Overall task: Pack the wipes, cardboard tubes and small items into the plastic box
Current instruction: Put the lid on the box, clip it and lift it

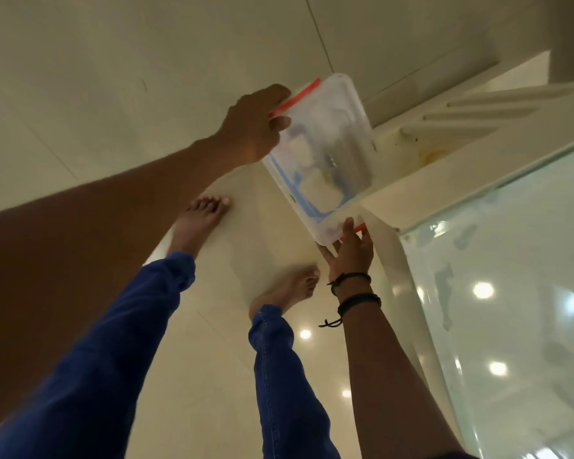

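Observation:
The clear plastic box (328, 150) with orange-red side clips is held out in front of me, tilted, over the cream floor. Its lid is on, and blurred white and blue items show through it. My left hand (252, 127) grips the far end by the orange clip. My right hand (350, 250), with dark cord bracelets on the wrist, grips the near end beside the other orange clip. The box's right side rests against or just above the white table frame (444, 140); I cannot tell whether they touch.
A glass tabletop (511, 276) on a white frame fills the right side, reflecting ceiling lights. My bare feet (203, 223) and blue trouser legs (279, 376) stand on the glossy cream tiled floor (113, 77) at left and centre.

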